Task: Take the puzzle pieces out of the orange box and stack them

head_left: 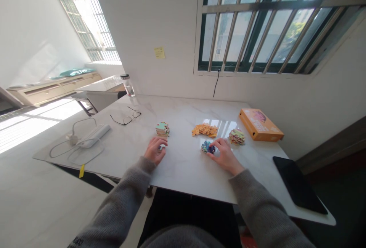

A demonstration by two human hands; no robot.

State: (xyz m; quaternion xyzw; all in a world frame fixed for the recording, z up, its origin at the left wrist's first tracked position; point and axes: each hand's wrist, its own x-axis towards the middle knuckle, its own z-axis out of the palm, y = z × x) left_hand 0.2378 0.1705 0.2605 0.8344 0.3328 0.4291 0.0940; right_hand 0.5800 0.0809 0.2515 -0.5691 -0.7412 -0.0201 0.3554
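White marble table (183,164) is holding my sorted puzzle stacks; my left hand (155,150) is pinching one piece (161,148), my right hand (224,154) is steadying the blue cluster (207,147), fingertips pressing lightly so nothing scatters.

head cam; above seated person; faces forward-down; table (183,164) near; single view

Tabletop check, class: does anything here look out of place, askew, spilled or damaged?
Nothing looks spilled or damaged. The dark tablet lies at the table's right edge, one corner seemingly over it. The puzzle pieces sit in separate piles, the left hand and right hand each on pieces. The glasses lie unfolded.
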